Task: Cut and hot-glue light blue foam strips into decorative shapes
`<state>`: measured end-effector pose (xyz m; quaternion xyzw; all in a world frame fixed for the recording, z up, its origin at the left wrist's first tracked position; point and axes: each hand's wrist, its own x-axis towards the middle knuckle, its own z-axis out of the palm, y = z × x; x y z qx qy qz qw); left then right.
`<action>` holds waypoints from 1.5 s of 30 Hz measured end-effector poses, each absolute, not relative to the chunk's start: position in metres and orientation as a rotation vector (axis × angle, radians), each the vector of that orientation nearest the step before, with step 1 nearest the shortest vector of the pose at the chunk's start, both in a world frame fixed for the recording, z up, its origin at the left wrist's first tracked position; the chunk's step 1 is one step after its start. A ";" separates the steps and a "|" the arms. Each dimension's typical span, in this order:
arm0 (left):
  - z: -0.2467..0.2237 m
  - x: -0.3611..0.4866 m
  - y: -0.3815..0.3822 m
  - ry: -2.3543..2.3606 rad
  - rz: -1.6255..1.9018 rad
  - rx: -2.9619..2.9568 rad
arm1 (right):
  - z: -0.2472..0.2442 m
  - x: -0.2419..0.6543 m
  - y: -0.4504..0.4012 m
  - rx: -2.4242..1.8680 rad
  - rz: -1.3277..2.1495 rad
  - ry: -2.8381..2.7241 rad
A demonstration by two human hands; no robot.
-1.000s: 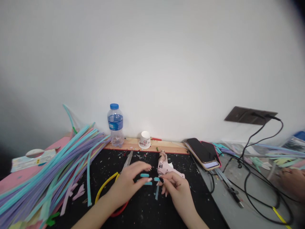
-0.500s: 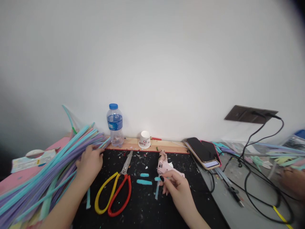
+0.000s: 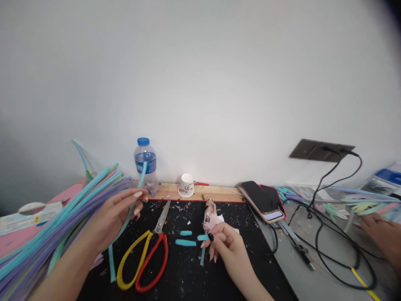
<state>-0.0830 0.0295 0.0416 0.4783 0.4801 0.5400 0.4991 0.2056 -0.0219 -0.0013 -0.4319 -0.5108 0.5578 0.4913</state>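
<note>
Head view, left hand (image 3: 117, 209) lifting teal pipe cleaner (image 3: 138, 188), right hand (image 3: 227, 246) pinching short piece (image 3: 203, 237)

- Left hand (image 3: 120, 209): raised over the black mat (image 3: 188, 276), fingers pinching one teal pipe cleaner (image 3: 134, 200) beside the pastel pipe-cleaner bundle (image 3: 46, 234).
- Right hand (image 3: 227, 248): on the mat, pinching a short teal piece (image 3: 203, 237).
- Two cut teal pieces (image 3: 185, 238): lying between scissors (image 3: 147, 259) and right hand.
- Pink glue gun (image 3: 210, 217): just behind right hand.
- Water bottle (image 3: 145, 165), paper cup (image 3: 186, 184), phones (image 3: 263, 200): along the wall.

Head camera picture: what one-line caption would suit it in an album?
Left hand lifts a teal pipe cleaner from the pile while right hand pinches a short teal piece beside scissors.
</note>
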 end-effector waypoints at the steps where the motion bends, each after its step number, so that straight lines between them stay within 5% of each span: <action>1: 0.044 -0.079 0.027 1.110 1.220 1.102 | -0.001 0.205 -0.022 -1.056 1.363 -1.237; 10: 0.027 -0.003 -0.001 0.931 0.593 1.387 | 0.001 0.203 -0.027 -1.135 1.386 -1.296; 16: 0.015 0.009 -0.007 0.907 0.536 1.405 | 0.000 0.202 -0.029 -1.075 1.388 -1.384; 26: 0.021 0.005 -0.014 0.684 0.376 1.192 | 0.004 0.208 -0.034 -1.090 0.723 -1.881; 33: 0.027 -0.001 -0.001 0.747 0.715 1.312 | -0.002 0.222 -0.023 -1.440 0.644 -1.332; 39: 0.018 -0.006 0.010 1.064 1.160 1.033 | 0.009 0.229 -0.020 -1.109 0.964 -1.019; 45: 0.015 -0.001 0.009 1.181 1.124 1.472 | 0.014 0.226 -0.017 -0.922 1.211 -0.884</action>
